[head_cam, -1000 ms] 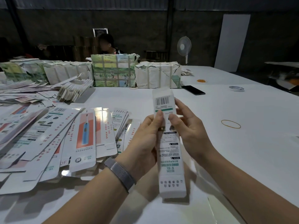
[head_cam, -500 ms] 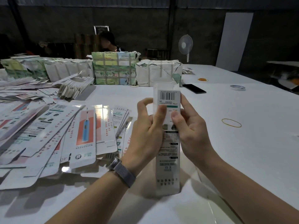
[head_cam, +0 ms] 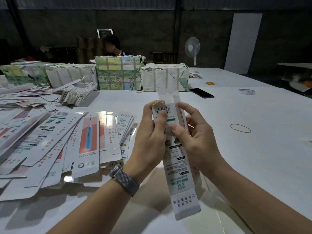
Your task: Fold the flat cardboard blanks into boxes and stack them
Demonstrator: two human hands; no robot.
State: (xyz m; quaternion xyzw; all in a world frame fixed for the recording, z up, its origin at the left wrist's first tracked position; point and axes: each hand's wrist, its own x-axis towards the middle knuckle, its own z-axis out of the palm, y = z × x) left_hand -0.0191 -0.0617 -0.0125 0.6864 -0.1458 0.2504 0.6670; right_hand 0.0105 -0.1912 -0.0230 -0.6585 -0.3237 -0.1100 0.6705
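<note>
Now, starting on the left: a big messy pile of flat blanks (head_cam: pixel 50 141), spread over the white table (head_cam: pixel 253 157), same as a second ago. Not touched right now. Behind it, wrapped bundles (head_cam: pixel 118 73) in a row at the far edge.

Next, the left hand (head_cam: pixel 148 137). Grips the box (head_cam: pixel 179 162) near its top end, thumb pressed on the front just under the barcode, fingers curled round the back. Holds it up in the air above the table, in the middle of the view, top end far away, bottom end close and low.

Then the box itself. A second ago flat-looking and shut at the top. Now puffed out into a long tube, with a side wall of red letters showing on the right. Top flap (head_cam: pixel 167 97) now standing straight up, open, with a small side flap beside it. So: popped into shape, top end left to close. Bottom end hard to tell, tucked or not.

Then the right hand (head_cam: pixel 192 139). Holds the box from the right, thumb on the front just below the left thumb, fingers curled loosely round the side wall.

Further right, on the table and well apart: a dark phone (head_cam: pixel 201 93), a yellow rubber band (head_cam: pixel 240 128), a roll of tape (head_cam: pixel 246 91).

Probably next: folding the small flaps in, then tucking the top flap down. Needs soft fingers, or a squashed tube.
</note>
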